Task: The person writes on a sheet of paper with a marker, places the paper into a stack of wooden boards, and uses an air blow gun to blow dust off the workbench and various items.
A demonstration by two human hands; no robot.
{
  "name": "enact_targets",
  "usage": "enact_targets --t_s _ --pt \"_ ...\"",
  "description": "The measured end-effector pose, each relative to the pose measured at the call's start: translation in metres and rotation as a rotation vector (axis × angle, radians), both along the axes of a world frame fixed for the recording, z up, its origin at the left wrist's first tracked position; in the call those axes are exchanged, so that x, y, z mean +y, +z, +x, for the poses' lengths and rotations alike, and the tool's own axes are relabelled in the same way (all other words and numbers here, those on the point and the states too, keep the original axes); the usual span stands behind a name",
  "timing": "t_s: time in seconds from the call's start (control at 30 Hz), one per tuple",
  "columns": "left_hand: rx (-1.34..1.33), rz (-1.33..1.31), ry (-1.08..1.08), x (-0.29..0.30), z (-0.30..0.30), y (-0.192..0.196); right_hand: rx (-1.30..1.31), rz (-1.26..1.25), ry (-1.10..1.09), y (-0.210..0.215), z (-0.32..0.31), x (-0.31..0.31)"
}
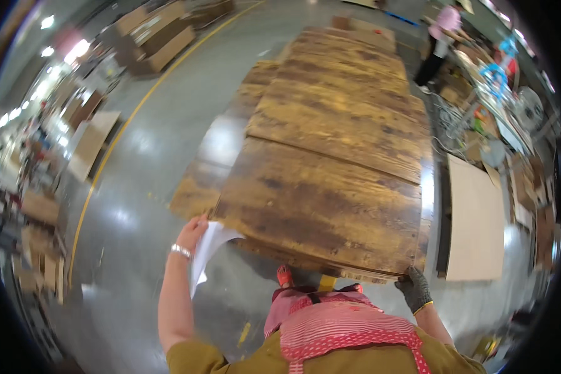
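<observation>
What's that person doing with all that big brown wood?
A person stands at the near end of a tall stack of big brown boards. The left hand is bare and holds a white sheet of paper right by the stack's near left corner. The right hand, in a dark glove, grips the near right corner. The stack sits on a shiny grey floor in a warehouse. Another person in a pink top works far off at the back.

Bare floor (137, 187) lies open on the left; stacked boards (330, 187) block ahead, a cardboard sheet (477, 218) crowds the right.
</observation>
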State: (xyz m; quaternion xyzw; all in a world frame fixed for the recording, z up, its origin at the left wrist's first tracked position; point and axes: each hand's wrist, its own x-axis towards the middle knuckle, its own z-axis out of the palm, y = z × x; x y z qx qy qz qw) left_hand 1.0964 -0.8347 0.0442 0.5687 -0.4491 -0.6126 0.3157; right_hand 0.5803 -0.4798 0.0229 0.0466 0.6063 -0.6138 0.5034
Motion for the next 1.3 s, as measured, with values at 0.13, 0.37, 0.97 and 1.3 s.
enact_targets --t_s 0.13,0.37,0.97,1.3 --pt "-0.009 0.012 -0.124 -0.020 0.008 -0.042 -0.174 0.039 -0.216 0.026 0.047 -0.021" --pt "0.034 -0.014 -0.047 -0.007 -0.023 -0.015 0.957 0.126 0.589 -0.014 0.004 -0.019" --pt "0.198 0.040 0.104 0.018 0.001 0.037 0.062 0.233 0.152 0.063 -0.017 -0.038" --pt "-0.084 0.332 -0.354 0.094 0.015 0.087 0.051 0.312 0.112 0.096 -0.020 -0.041"
